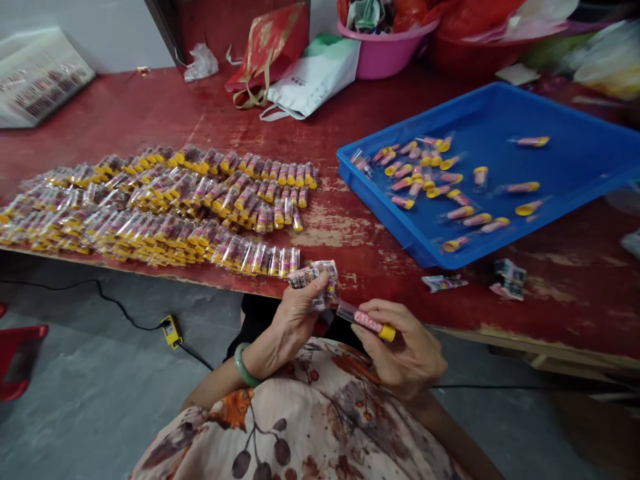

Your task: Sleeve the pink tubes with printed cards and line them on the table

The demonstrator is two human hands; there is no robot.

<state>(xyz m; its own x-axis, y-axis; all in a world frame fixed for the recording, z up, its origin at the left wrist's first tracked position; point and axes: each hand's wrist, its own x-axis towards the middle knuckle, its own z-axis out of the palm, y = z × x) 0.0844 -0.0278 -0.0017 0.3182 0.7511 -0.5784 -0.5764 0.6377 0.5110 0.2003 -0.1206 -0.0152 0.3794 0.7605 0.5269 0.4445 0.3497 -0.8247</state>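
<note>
My right hand (400, 343) is closed around a clear tube with a yellow cap (367, 319), pink inside, tilted with its clear end toward my left hand. Between the thumb and fingers of my left hand (300, 307) are small printed plastic wrappers (327, 277); how many I cannot tell. The tube's clear end is close to the wrappers. Left of my hands, long stacked rows of wrapped yellow-capped tubes (165, 227) lie along the table's front edge. On the right, a blue tray (370, 200) holds several loose tubes.
Two crumpled wrappers (509, 279) lie before the tray on the worn red table (320, 140). Behind stand a red bag (280, 43), a white bag (320, 77) and a pink basin (385, 53). A yellow socket block (172, 331) with a cable is on the floor.
</note>
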